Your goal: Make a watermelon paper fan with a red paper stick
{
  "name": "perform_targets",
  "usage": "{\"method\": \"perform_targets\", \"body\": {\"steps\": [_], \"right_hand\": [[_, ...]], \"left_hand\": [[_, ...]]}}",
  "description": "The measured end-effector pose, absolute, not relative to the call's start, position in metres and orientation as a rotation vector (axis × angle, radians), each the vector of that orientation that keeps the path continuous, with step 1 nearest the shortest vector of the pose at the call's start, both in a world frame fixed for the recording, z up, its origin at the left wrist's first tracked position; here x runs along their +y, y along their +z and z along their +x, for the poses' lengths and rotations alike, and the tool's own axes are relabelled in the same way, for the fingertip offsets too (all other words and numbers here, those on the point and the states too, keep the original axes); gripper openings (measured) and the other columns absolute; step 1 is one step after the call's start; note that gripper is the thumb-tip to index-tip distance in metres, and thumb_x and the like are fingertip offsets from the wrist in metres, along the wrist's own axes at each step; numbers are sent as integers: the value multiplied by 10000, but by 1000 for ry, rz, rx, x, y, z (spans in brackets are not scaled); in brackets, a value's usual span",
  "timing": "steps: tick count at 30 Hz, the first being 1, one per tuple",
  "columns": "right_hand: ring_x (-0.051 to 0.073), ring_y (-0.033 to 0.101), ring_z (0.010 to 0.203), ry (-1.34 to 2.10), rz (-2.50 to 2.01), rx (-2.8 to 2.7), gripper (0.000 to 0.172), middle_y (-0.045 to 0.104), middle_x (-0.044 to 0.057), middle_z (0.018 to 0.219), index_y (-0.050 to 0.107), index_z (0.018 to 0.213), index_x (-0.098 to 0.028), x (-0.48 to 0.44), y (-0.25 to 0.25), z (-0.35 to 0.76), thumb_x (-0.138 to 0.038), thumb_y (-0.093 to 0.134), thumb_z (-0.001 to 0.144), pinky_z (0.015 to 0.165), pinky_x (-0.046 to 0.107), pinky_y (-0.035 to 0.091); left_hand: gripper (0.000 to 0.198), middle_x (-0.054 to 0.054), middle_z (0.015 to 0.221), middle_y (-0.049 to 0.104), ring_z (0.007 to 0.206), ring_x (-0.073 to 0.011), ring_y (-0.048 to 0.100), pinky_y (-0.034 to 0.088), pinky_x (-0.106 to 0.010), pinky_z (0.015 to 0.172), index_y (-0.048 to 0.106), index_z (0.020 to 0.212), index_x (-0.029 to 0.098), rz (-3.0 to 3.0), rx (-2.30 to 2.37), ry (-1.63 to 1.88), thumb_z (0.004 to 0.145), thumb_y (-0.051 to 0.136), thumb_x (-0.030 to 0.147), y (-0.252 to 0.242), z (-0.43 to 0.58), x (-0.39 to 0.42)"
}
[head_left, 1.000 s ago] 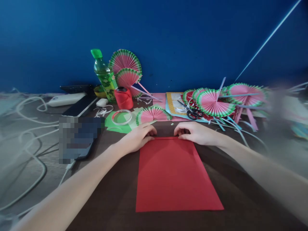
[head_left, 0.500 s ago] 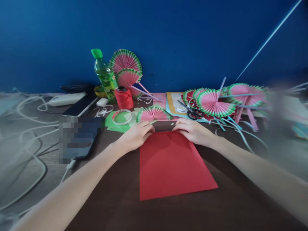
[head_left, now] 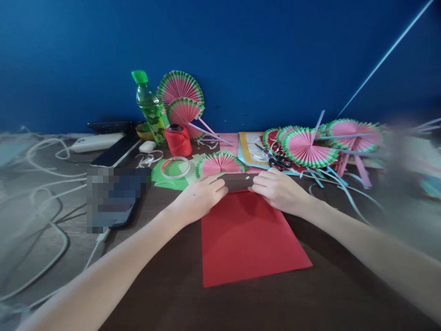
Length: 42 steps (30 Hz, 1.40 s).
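A sheet of red paper (head_left: pixel 248 239) lies flat on the dark table (head_left: pixel 330 294) in front of me, its far edge folded over. My left hand (head_left: pixel 200 197) presses on the far left corner of the sheet with fingers curled together. My right hand (head_left: pixel 280 188) holds down the far right corner, fingers bent and closed on the fold. Both hands pinch the same narrow folded strip at the sheet's far edge.
Finished pink-and-green paper fans (head_left: pixel 306 147) lie at the back right beside black scissors (head_left: pixel 277 162). A half fan (head_left: pixel 220 164), a tape ring (head_left: pixel 175 167), a red spool (head_left: pixel 178 140) and a green bottle (head_left: pixel 149 108) stand behind my hands. A phone (head_left: pixel 115 197) and white cables (head_left: pixel 44 184) lie left.
The red sheet has been drawn away from me and looks shorter, as another fold was made at its far edge. Both hands shifted slightly forward along that edge.
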State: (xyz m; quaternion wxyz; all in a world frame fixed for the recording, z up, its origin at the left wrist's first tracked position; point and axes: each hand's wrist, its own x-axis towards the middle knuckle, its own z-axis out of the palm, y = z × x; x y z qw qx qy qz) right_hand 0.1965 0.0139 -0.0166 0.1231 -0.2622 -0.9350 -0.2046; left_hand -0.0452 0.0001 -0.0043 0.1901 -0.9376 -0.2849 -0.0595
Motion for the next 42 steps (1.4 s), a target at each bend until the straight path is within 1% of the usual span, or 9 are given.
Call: {"method": "perform_targets", "body": {"steps": [8, 13, 17, 20, 22, 25, 32, 38, 42], "right_hand": [[158, 493, 700, -545, -906, -2846, 267, 606, 46, 693, 646, 774, -150, 6, -8, 194, -42, 409, 834, 644, 289, 259], [160, 538, 693, -516, -1090, -2866, 263, 612, 49, 696, 672, 839, -152, -5, -1, 189, -5, 466, 768, 639, 280, 296], [152, 564, 643, -566, -1254, -2903, 306, 626, 68, 771, 661, 931, -133, -18, 0, 182, 9, 477, 732, 611, 282, 324], [140, 555, 565, -687, -1324, -2905, 420, 617, 81, 803, 594, 1107, -121, -30, -3, 176, 17, 438, 742, 559, 289, 326], [132, 551, 542, -760, -1340, -2898, 536, 608, 74, 805, 485, 1256, -159, -36, -6, 173, 20, 404, 757, 549, 287, 330], [143, 566, 575, -816, -1349, -2898, 597, 593, 73, 799, 378, 1346, -198, -42, -8, 168, 6, 371, 785, 551, 284, 341], [159, 579, 627, -685, -1436, -2844, 494, 604, 90, 786, 456, 1286, -164, -43, -7, 163, -29, 398, 815, 561, 292, 348], [165, 586, 662, -647, -1502, -2787, 403, 636, 97, 788, 583, 1151, -132, -41, -5, 165, -20, 401, 809, 585, 297, 345], [181, 586, 712, -569, -1510, -2778, 383, 643, 112, 857, 615, 1095, -82, -39, -4, 171, -17, 462, 749, 617, 309, 344]], "left_hand": [[184, -58, 779, 559, 795, -186, 543, 418, -301, 685, 607, 844, 152, -2647, -867, -21, 858, 432, 99, 4, -35, -12], [210, -71, 806, 568, 705, -181, 562, 408, -272, 543, 594, 873, 139, -2558, -1058, 183, 791, 447, 14, 6, -24, -25], [259, -69, 746, 539, 658, -185, 551, 373, -252, 449, 582, 867, 123, -2498, -1199, 193, 755, 404, -28, -6, -15, -38], [369, -79, 775, 529, 690, -194, 543, 359, -236, 414, 548, 1066, 116, -2443, -1262, 113, 763, 385, -17, -14, -10, -45], [455, -83, 789, 524, 728, -199, 537, 367, -227, 418, 477, 1206, 128, -2425, -1284, 85, 782, 375, -1, -16, -9, -46], [472, -87, 804, 520, 757, -196, 525, 377, -217, 432, 454, 1254, 140, -2422, -1308, 89, 807, 362, 16, -17, -8, -47], [431, -87, 807, 520, 777, -185, 499, 440, -225, 500, 497, 1202, 125, -2387, -1387, -10, 818, 346, 1, -22, -6, -50], [332, -104, 790, 543, 786, -197, 532, 366, -209, 403, 608, 1018, 81, -2412, -1423, -30, 865, 315, 51, -17, -13, -44], [288, -103, 813, 562, 814, -205, 543, 366, -215, 415, 624, 909, 91, -2433, -1434, -88, 836, 351, 37, -15, -24, -36]]}}
